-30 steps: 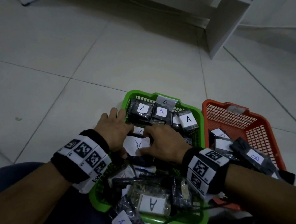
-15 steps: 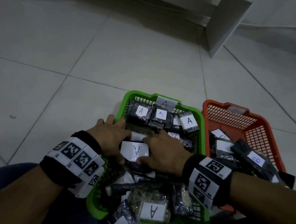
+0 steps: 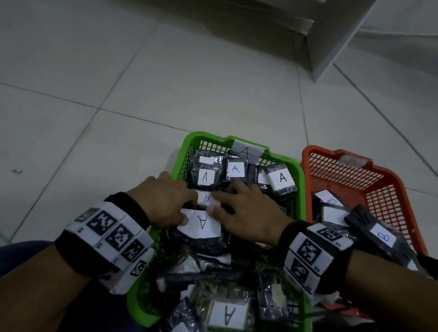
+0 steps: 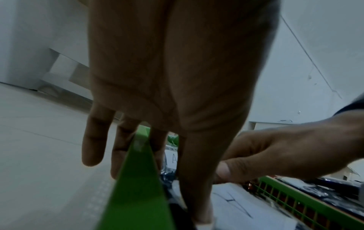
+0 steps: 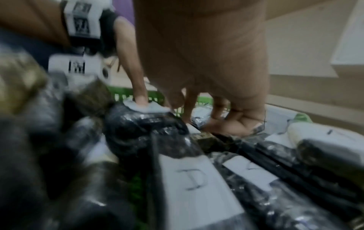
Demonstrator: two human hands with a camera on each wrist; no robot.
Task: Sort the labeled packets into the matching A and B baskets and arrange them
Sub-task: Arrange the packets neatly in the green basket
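**Pressing an A packet down in the green basket**

Looking down from the head view, I see the packet [image 3: 201, 227] with its white A label lying in the middle of the green basket [image 3: 185, 146], on top of other dark packets. My left hand [image 3: 162, 202] comes in over the basket's left rim with its fingers fairly straight; the thumb presses on the near left corner of that label, and the outer fingers hang outside the rim, as the left wrist view shows [image 4: 126, 179]. My right hand [image 3: 250, 215] rests on the packets from the right, thumb at the label's far right corner, fingers spread loosely forward and a little bent over a smaller label [image 3: 206, 198] just beyond. Neither hand plainly closes round anything; both lie relaxed and flat on the pile.

At the far end of the green basket a row of packets [image 3: 235, 170] stands with A labels facing up. Nearer to me more A packets [image 3: 227, 316] lie loose and crooked.

Just to the right, touching side by side, sits the orange basket [image 3: 345, 175], holding a few dark packets, one marked B [image 3: 382, 236]. Both baskets rest on the pale tiled floor [image 3: 114, 75].
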